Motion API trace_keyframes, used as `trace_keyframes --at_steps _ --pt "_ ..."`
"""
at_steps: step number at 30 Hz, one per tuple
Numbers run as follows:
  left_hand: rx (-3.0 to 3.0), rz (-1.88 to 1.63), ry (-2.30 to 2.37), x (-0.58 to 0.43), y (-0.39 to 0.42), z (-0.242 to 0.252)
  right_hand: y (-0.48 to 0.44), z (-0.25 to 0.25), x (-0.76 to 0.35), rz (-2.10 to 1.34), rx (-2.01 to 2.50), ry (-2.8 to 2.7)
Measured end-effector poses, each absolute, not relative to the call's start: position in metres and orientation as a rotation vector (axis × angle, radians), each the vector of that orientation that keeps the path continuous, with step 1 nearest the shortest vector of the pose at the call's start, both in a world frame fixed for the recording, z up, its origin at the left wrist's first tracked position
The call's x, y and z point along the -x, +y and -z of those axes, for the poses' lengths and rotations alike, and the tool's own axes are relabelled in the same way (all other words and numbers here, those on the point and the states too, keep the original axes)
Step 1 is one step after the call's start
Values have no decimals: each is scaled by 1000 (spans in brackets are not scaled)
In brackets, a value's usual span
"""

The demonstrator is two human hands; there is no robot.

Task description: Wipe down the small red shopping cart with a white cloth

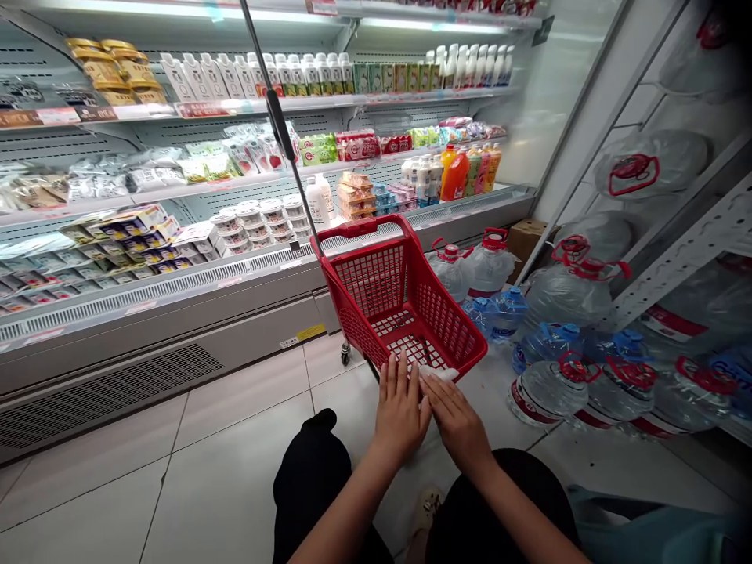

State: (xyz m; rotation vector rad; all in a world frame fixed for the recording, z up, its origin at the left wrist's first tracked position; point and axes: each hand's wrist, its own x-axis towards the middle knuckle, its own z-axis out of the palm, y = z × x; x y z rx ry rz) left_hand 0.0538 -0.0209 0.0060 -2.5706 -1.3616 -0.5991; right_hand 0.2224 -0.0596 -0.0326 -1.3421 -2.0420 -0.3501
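A red plastic shopping cart (446,313) with lattice walls stands on the floor in front of me, and its basket holds no goods. My left hand (401,403) lies flat at the cart's near rim with fingers stretched and slightly apart. Close beside it, my right hand (457,419) presses a crumpled white tissue (439,373) against the same rim, its fingers together over it. The thumbs of both hands nearly meet; what lies under the palms is hidden. From the cart's far left corner rises a thin metal pole (282,133).
A refrigerated display (252,270) with dairy cups, bottles and cartons runs behind the cart. Large water bottles with red handles (555,388) stand on the floor at right, beside a white metal rack (681,251). My knees (317,486) flank my forearms.
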Motion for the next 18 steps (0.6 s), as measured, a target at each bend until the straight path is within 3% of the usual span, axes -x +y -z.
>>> trace_keyframes --at_steps 9,18 --pt "2562 528 -1322 -35 -6 -11 -26 27 -309 282 1370 -2017" --pt "2362 599 -1526 -31 -3 -7 -49 31 -247 273 1319 -2086"
